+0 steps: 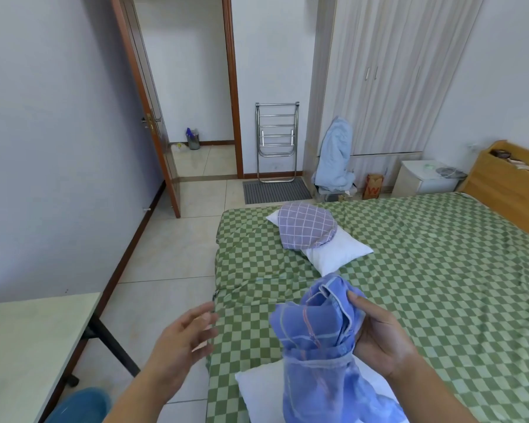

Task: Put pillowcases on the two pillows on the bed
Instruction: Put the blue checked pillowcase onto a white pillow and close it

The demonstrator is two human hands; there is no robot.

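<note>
Right hand (382, 340) grips the bunched blue pillowcase (315, 331) above the near white pillow (260, 389) at the bed (440, 270) edge; left hand (184, 337) hovers open-fingered over bare floor (165, 254).

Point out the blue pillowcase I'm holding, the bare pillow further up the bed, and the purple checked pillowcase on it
Blue pillowcase (315, 328): head view, on the bunched middle folds.
Far pillow (339, 254): head view, on its bare white corner.
Purple checked pillowcase (306, 228): head view, on the centre of the folded cloth.
</note>
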